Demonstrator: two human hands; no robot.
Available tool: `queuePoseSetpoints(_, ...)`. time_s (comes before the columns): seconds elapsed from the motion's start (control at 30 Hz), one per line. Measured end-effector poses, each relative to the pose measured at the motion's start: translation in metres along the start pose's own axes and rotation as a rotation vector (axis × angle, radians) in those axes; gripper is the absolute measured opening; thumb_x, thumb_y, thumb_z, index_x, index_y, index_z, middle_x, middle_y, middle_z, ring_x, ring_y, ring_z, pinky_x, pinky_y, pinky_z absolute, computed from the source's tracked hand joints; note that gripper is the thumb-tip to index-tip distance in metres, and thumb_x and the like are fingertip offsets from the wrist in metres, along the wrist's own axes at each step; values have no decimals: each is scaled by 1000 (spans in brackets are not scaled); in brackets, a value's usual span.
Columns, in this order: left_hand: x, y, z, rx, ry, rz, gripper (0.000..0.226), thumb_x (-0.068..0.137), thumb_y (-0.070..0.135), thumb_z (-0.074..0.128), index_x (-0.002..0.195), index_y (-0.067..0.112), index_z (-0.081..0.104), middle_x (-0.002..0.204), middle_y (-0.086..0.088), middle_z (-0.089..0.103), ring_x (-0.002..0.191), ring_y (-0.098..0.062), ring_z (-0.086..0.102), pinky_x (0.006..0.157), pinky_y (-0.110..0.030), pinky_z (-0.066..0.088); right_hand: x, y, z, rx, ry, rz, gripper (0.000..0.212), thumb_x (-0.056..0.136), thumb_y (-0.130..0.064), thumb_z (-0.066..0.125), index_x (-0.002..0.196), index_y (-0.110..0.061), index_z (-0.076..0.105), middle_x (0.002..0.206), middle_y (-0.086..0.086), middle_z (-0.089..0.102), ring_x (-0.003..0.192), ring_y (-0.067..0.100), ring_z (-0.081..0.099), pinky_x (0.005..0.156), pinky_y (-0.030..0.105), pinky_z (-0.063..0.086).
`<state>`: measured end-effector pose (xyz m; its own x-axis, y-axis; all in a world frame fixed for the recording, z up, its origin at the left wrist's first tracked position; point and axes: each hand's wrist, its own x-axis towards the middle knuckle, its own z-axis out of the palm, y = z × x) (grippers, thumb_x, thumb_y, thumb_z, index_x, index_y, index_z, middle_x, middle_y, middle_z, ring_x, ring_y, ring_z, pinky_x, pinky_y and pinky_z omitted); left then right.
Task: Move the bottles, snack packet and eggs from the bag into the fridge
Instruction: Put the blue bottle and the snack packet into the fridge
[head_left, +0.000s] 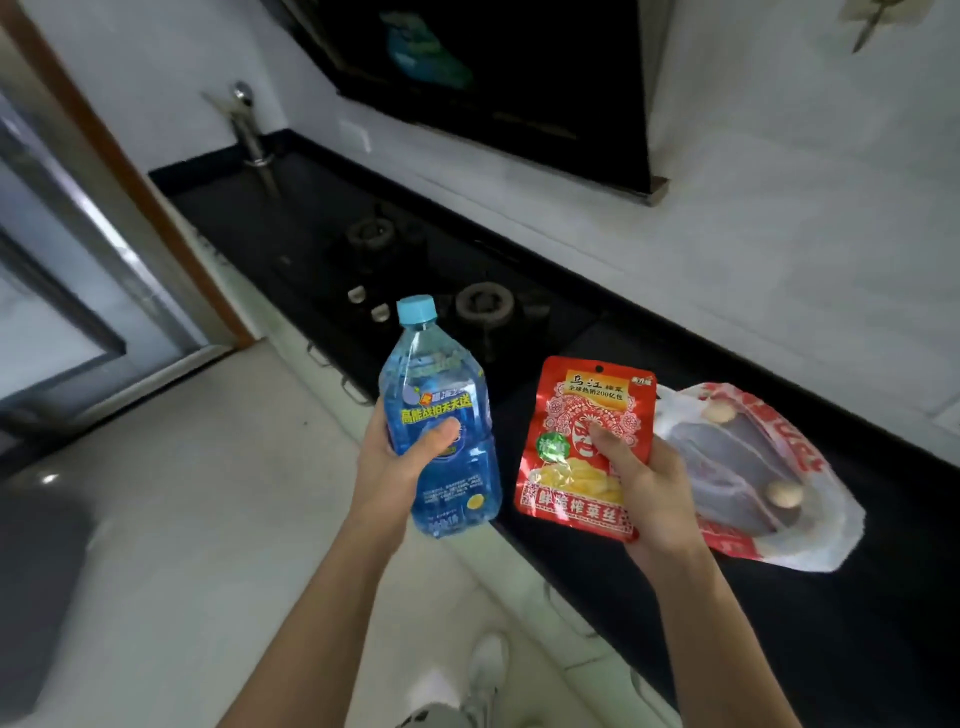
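while in left hand (396, 467), bottle (436, 415) cap-up

Bare forearms (332, 587), white shoe (488, 667).

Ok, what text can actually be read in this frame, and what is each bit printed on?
"乌江 榨菜": top of the snack packet.
"全球热销200亿包": same packet, just below.
"鲜脆榨菜丝": packet's bottom band.
"高能战拍天天送": yellow line on the bottle label, partly blurred, so uncertain.
Bottle's small print: too small to read.
Red print on the bag: crumpled, unreadable.
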<state>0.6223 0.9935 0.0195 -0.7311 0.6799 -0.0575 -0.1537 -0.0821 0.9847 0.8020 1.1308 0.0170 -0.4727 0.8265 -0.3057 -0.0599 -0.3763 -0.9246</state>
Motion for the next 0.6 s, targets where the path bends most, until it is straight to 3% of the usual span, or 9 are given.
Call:
queuePoseSetpoints(0.13,-30,5,-50,-21,167,37,67,60,38,81,120,13,62,108,-10,74,97,-31,72,74,-37,59,-5,22,42,-105,-146,46,30,88,-30,75,116,-23,67,103,2,78,88,24,77,83,46,61)
queuePoseSetpoints(0.37,-95,23,-149,-23,463,97,70,64,37,81,125,12,58,115,-13,71,102,-32,71,80,-44,59,-21,57,146,-199,-437,142,22,89,-27,75,110,-27,69,100,-2,78,87,21,77,76,41,61)
queuePoseSetpoints(0.6,-141,37,-244,-9,728,161,59,64,36,79,118,19,60,106,-3,74,98,-25,72,75,-35,59,-50,98,263,-308,-680,201,24,89,-26,75,112,-24,68,98,1,79,84,24,77,75,44,62)
